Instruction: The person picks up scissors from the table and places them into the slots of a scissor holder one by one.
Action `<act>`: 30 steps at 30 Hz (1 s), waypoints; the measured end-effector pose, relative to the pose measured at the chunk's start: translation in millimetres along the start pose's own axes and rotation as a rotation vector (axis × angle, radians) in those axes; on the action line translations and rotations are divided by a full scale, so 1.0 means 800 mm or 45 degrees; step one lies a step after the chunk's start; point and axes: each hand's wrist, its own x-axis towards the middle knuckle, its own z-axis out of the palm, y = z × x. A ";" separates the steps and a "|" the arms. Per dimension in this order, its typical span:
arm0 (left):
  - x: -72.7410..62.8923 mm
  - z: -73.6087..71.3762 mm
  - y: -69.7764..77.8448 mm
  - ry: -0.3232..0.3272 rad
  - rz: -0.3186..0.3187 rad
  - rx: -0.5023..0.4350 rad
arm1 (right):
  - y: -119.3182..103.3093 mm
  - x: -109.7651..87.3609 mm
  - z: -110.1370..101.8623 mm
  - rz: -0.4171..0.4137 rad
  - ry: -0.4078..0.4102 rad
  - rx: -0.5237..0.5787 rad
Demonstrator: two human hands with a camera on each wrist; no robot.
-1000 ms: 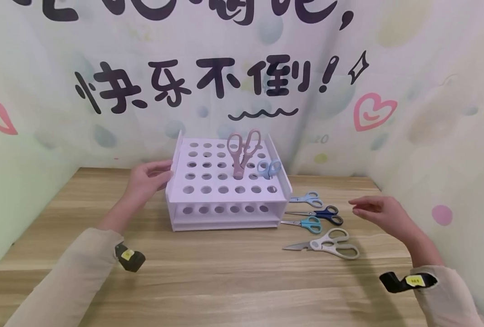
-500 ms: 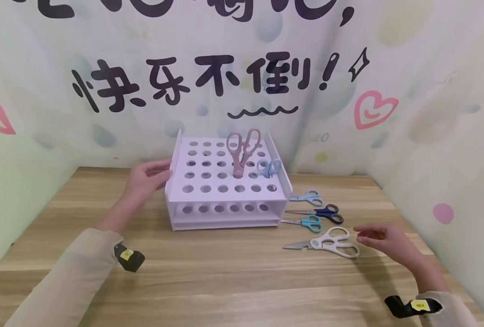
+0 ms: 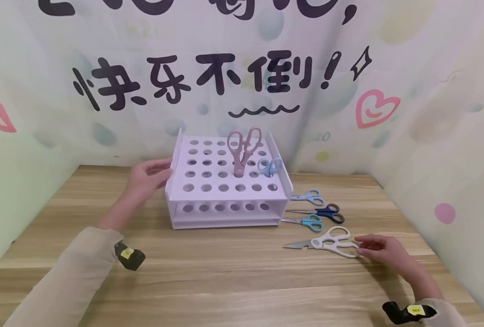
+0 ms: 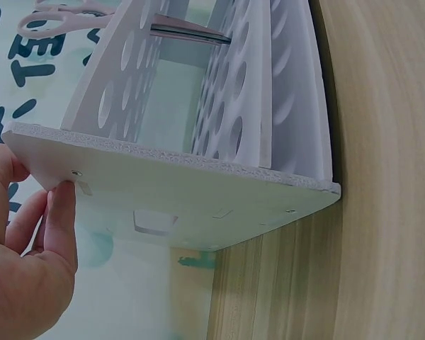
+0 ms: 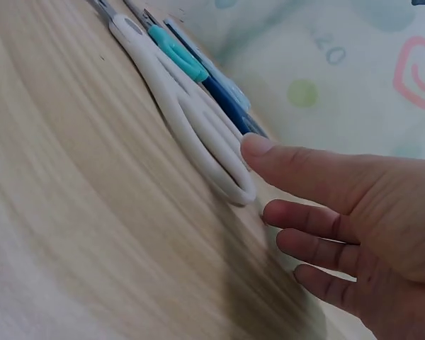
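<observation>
A white rack [image 3: 209,194] with rows of round holes stands on the wooden table. My left hand [image 3: 145,178] touches its left side panel [image 4: 163,184] with the fingertips. Pink scissors [image 3: 239,168] and small light-blue scissors [image 3: 269,167] stand handles-up in the holes. White-handled kitchen scissors [image 3: 328,243] lie flat in front at the right, blades pointing left. My right hand [image 3: 382,252] is at their handle loops [image 5: 230,180], thumb and fingers apart and loosely bent; whether it touches them I cannot tell.
Beside the rack's right side lie turquoise scissors [image 3: 312,222], dark-blue scissors [image 3: 328,212] and light-blue scissors [image 3: 310,197], handles to the right. A printed wall sheet [image 3: 144,131] rises behind the wooden table [image 3: 209,281].
My right hand has moved down toward the person and reached the handles of the white kitchen scissors. The left hand stays at the rack's side.
</observation>
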 end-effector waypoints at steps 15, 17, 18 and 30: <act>0.001 0.002 0.003 0.001 -0.020 0.025 | 0.012 -0.004 0.018 -0.123 0.080 -0.132; 0.001 0.001 0.004 0.003 -0.017 0.026 | 0.011 -0.003 0.020 -0.113 0.090 -0.142; 0.000 0.001 0.004 0.003 -0.016 0.028 | 0.010 -0.003 0.021 -0.109 0.095 -0.150; -0.001 0.001 0.003 -0.003 -0.021 0.010 | 0.009 -0.006 0.023 -0.128 0.125 -0.151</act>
